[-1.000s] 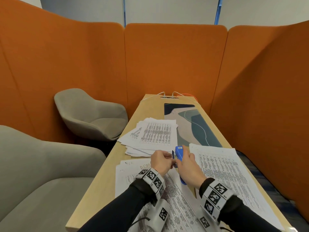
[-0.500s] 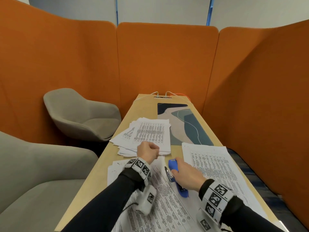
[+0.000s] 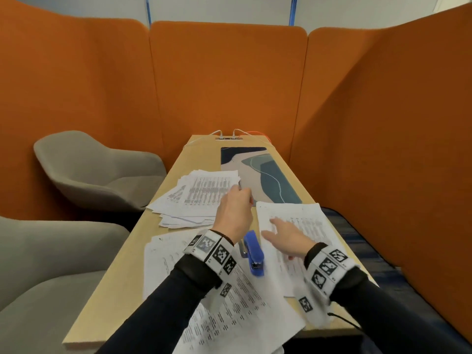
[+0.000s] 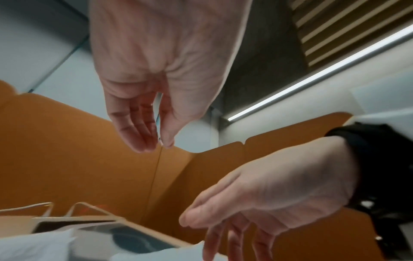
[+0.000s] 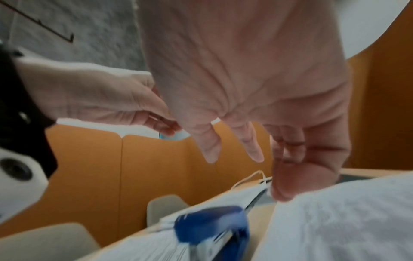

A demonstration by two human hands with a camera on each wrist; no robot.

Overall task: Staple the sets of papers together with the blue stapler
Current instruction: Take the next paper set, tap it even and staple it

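The blue stapler (image 3: pixel 254 254) (image 5: pixel 214 227) lies free on the near set of printed papers (image 3: pixel 229 315), between my two wrists. My left hand (image 3: pixel 241 192) (image 4: pixel 152 134) hovers above the near right corner of the far paper stack (image 3: pixel 199 198). Its fingers hang loosely with the thumb close to them and nothing shows between them. My right hand (image 3: pixel 274 226) (image 5: pixel 245 155) is spread flat over the right paper stack (image 3: pixel 301 226), and one fingertip (image 5: pixel 281 192) touches the top sheet.
The narrow wooden table (image 3: pixel 204 154) carries a blue-patterned desk mat (image 3: pixel 263 175) and white cables (image 3: pixel 229 132) at its far end. Grey chairs (image 3: pixel 97 172) (image 3: pixel 51 264) stand on the left. Orange partitions (image 3: pixel 229 80) close in the back and right.
My right hand has let go of the stapler, left it on the near papers and moved right onto the right stack. My left hand has moved forward toward the far stack.
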